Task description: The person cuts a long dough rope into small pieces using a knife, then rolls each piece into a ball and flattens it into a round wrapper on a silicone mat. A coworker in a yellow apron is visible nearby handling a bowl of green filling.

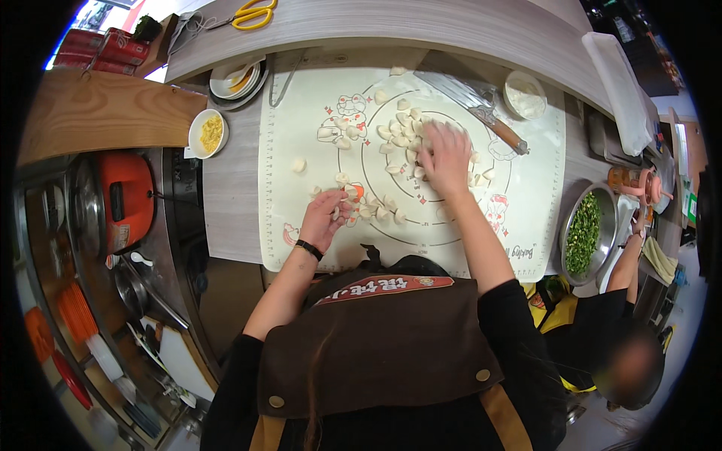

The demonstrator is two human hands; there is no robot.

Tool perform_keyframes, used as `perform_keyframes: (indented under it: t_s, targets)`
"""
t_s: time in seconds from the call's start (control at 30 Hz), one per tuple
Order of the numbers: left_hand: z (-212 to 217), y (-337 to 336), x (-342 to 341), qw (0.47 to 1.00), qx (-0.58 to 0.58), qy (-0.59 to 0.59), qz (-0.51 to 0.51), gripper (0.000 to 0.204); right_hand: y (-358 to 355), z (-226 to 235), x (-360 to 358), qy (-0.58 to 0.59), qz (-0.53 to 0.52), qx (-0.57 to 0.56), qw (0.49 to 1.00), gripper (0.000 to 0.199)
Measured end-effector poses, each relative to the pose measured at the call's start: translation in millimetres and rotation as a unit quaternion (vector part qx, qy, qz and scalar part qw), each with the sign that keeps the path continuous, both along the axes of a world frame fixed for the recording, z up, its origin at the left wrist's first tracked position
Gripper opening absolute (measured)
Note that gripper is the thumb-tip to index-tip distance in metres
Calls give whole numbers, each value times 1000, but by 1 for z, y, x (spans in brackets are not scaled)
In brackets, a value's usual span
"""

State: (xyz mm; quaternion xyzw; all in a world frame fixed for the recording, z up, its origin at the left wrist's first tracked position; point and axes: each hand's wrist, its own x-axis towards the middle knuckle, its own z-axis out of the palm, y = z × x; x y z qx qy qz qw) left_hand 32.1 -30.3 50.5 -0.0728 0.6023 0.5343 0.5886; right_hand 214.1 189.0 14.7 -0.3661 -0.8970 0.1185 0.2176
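Observation:
A pile of small white dough pieces (402, 134) lies on a pale printed baking mat (301, 248). My right hand (445, 158) reaches palm down over the pile's right side, its fingers apart and touching or just above the pieces. They partly hide what lies beneath. Nearer to me on the left, my left hand (327, 214) is curled, with a pale dough piece showing at its fingers. Beside it runs a loose row of more dough pieces (383, 209). A single dough piece (299, 165) sits apart, farther left.
A broad knife (470, 98) lies at the mat's far right, next to a bowl of white powder (525, 95). Yellow food fills a small bowl (194, 143) at left. A steel bowl (608, 218) of chopped greens stands right, by a co-worker's arm (626, 263). Scissors (254, 15) rest on the shelf.

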Motion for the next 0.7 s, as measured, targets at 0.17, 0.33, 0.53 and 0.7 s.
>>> perform_keyframes:
  t_s: [0.17,0.33,0.53,0.7]
  targets:
    - [6,5,1,999,32,-13,10,17,68,-15,-53,-73,25,-97,992,32]
    - [1,-11,-11,995,95,-9,-11,28,101,-5,-60,-164,83,-166,969,25]
    - [1,-27,-14,993,110,-34,38,33,55,16,-42,134,-13,-322,937,25]
    - [2,-31,-17,997,64,-50,16,38,-55,-7,-47,127,126,-404,897,26]
